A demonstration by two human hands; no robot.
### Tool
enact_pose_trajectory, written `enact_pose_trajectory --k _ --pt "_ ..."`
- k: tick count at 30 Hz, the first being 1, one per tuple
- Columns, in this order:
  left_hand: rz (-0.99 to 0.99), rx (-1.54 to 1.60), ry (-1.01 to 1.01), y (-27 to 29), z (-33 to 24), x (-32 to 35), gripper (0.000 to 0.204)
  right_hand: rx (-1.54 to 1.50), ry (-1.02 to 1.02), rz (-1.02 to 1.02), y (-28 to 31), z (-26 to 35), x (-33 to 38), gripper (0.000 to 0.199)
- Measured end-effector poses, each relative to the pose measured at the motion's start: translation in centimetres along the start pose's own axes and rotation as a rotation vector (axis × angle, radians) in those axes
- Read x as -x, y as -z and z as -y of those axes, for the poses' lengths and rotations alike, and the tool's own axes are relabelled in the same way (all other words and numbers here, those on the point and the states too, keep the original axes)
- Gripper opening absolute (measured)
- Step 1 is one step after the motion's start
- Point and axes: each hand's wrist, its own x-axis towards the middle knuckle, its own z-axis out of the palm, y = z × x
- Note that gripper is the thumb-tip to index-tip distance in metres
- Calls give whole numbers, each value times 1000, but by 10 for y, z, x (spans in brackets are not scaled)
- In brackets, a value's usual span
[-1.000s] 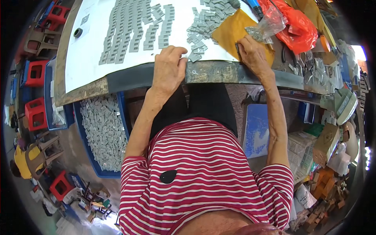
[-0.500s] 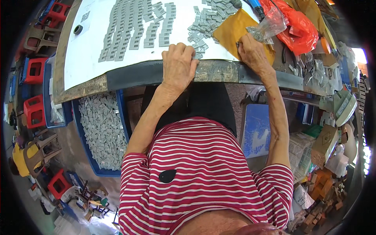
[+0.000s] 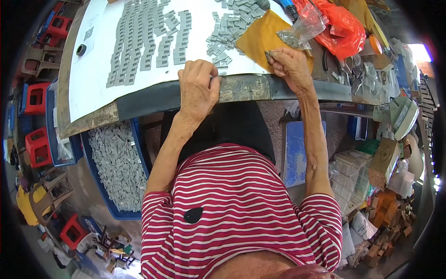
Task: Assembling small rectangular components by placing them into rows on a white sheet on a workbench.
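Observation:
My left hand point(image 3: 199, 88) rests at the table's near edge with its fingers curled down. What they hold, if anything, is hidden beneath them. My right hand point(image 3: 292, 69) is over the mustard-yellow cloth point(image 3: 253, 41), thumb and forefinger pinched on a small dark grey piece point(image 3: 268, 56) too small to name. Beside that hand, a clear plastic bag point(image 3: 306, 30) of tiny metal parts lies on the cloth. Loose flat grey plastic pieces point(image 3: 230, 30) are heaped between my hands, farther back. Similar pieces stand in long overlapping rows point(image 3: 127, 44) on the white sheet point(image 3: 93, 76).
A black ring point(image 3: 81, 49) sits on the sheet's left side. Right of the cloth are a red plastic bag point(image 3: 346, 35), black-handled pliers point(image 3: 324, 59) and clutter. Below the table's left, a blue crate point(image 3: 109, 204) holds many grey pieces. Red stools point(image 3: 38, 98) stand farther left.
My right hand has lifted and turned off the cloth near the clear bag, bringing the pinched piece into view. The whole view has shifted slightly; my left hand stays at the table edge.

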Motion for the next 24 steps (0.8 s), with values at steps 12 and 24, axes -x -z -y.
enact_pose_trajectory --k 12,24 --pt "71 859 509 9 -13 -6 12 -15 -66 139 -50 0 19 11" --pt "116 1040 603 8 -10 -5 18 527 131 188 -77 -9 27 11"
